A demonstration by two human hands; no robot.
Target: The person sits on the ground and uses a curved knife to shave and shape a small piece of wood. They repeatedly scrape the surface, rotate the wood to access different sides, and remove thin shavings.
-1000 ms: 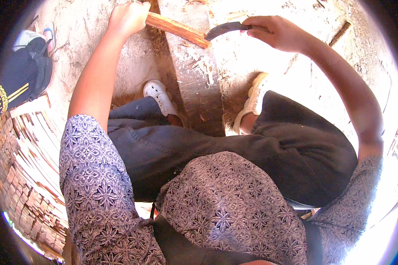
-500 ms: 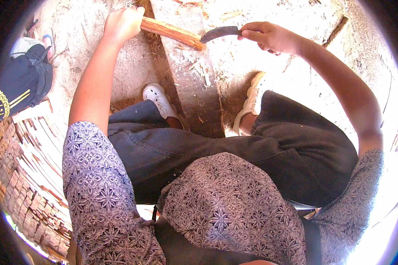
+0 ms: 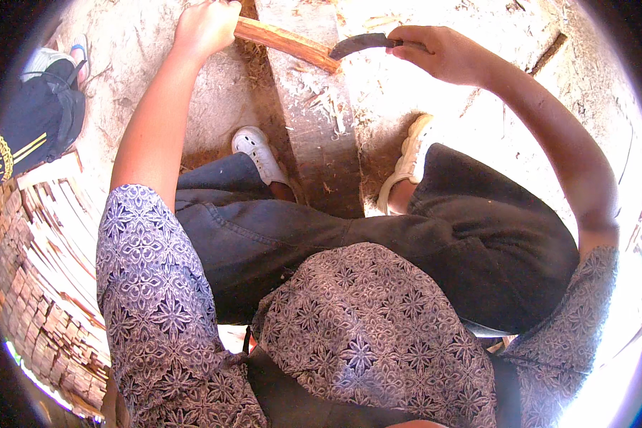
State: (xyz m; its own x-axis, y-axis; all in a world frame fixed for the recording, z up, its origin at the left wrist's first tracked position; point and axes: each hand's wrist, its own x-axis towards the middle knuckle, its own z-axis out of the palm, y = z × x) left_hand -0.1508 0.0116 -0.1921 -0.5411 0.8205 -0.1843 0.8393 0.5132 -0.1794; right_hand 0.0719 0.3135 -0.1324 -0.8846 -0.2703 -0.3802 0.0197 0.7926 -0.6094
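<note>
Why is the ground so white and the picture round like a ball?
In the head view, strong sun washes out the sandy ground near the right hand and curved blade; the fisheye lens bends edges and leaves dark corners; the stacked wood strips curve at the rim.

A sandy ground (image 3: 157, 107) carries a flat wooden block (image 3: 321, 135) strewn with pale shavings (image 3: 328, 114). A stack of split wood strips (image 3: 43, 285) and a dark bag (image 3: 39, 128) lie on the ground.

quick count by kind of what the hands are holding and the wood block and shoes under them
Wooden stick, in the left hand: 1
Curved dark blade, in the right hand: 1
Wooden block: 1
White shoes: 2
Total: 5
</note>
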